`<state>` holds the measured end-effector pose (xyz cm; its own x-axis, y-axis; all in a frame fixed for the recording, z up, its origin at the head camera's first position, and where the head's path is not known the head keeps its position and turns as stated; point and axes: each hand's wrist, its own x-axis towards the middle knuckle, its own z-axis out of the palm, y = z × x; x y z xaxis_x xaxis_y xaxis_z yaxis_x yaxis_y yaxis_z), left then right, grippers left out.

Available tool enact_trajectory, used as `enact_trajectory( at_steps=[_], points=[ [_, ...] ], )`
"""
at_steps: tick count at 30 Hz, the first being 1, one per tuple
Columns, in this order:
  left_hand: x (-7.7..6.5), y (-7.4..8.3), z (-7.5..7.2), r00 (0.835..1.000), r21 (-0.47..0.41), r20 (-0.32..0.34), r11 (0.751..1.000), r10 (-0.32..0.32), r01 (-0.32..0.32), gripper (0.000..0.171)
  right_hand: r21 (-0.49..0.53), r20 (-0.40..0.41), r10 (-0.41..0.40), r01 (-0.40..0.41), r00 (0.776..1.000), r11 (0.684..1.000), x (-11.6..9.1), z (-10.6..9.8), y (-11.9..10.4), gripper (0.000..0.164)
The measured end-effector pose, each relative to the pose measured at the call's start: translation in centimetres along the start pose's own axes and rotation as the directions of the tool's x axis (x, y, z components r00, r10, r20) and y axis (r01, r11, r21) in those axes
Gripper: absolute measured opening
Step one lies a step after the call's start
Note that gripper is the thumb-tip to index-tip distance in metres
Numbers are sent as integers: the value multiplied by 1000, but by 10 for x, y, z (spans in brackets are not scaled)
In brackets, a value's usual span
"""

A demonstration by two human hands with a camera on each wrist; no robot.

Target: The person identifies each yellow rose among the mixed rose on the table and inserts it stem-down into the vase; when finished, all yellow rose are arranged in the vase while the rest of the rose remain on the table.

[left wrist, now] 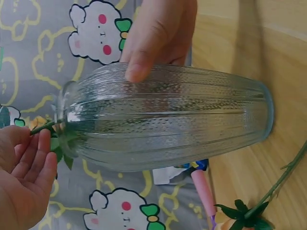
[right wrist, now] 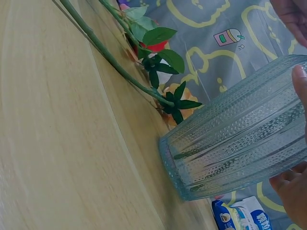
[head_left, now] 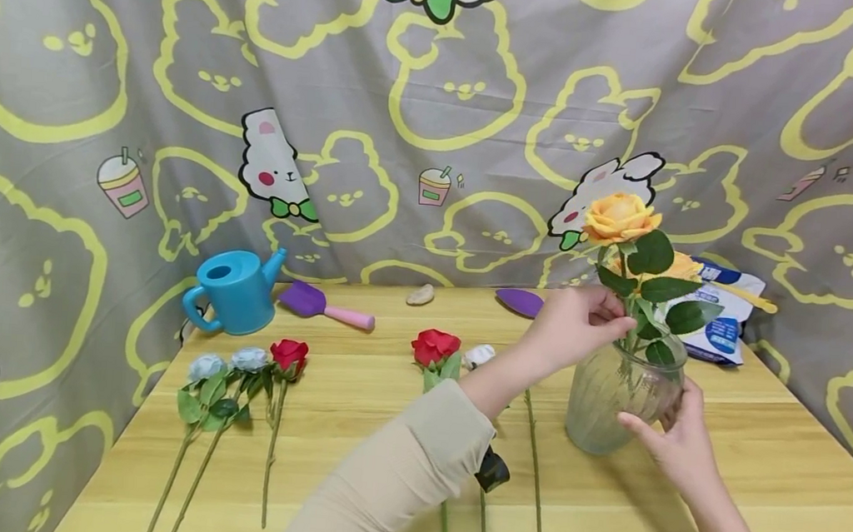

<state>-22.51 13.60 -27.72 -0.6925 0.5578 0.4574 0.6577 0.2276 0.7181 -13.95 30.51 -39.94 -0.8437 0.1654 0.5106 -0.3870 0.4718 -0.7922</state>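
My left hand [head_left: 580, 324] pinches the green stem of an orange rose [head_left: 621, 219] just above the mouth of a ribbed clear glass vase [head_left: 611, 406]. A second orange rose [head_left: 677, 273] leans behind it, partly covered by leaves. The right hand [head_left: 676, 444] holds the vase by its right side, thumb toward the front. In the left wrist view the left fingers [left wrist: 36, 153] are close to the vase rim, with leaves inside the neck. Stem ends [right wrist: 187, 154] show faintly through the glass low in the vase.
Two pale blue roses [head_left: 227, 363] and a red rose [head_left: 289, 358] lie at left. Mid-table are another red rose [head_left: 435, 348], a white rose [head_left: 478, 355] and an orange rose [right wrist: 184, 103]. Behind stand a blue watering can [head_left: 236, 293], purple trowel [head_left: 326, 304], stone [head_left: 420, 296] and blue-white packet [head_left: 726, 319].
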Motion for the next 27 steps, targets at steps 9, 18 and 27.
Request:
enact_trajectory(
  at_steps=[9, 18, 27],
  points=[
    [2, -2, 4, 997, 94, 63, 994, 50, -55, 12, 15, -1, -3, 3, 1000, 1000, 0, 1, 1, 81],
    [0, -6, 0, 1000, -133, 16, 991, -11, 13, 32, 12, -5, -17, 17, 1000, 1000, 2, 1, 0, 83],
    [0, -14, 4, 986, -306, -37, 941, -162, 143, 26, 3, 0, -8, 8, 1000, 1000, 1, 2, -1, 82]
  ],
)
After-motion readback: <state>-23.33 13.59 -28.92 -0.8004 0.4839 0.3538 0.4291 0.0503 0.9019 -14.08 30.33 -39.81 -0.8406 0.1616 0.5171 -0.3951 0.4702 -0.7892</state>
